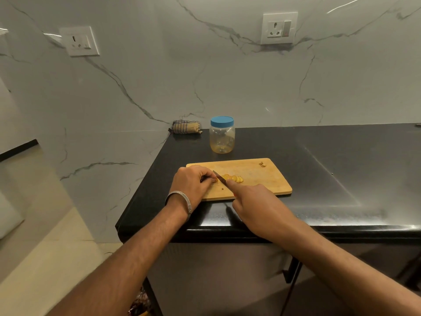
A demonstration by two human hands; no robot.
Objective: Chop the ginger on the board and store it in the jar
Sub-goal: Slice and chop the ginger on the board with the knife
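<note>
A wooden cutting board [262,179] lies on the black counter [330,169]. Several yellow ginger slices [233,178] lie near its left middle. My left hand [193,182] rests on the board's left end, its curled fingers pinching the uncut ginger piece, which is mostly hidden. My right hand [257,206] grips a knife [219,177], index finger stretched along its back, the dark blade set between my left fingers and the slices. A clear plastic jar [222,137] with a blue lid on stands behind the board. A small ginger scrap [262,164] sits at the board's far right corner.
A folded checked cloth [186,127] lies at the counter's back left corner against the marble wall. The counter's left edge drops off just left of the board. Two wall sockets [279,28] sit high on the wall. Open counter stretches to the right.
</note>
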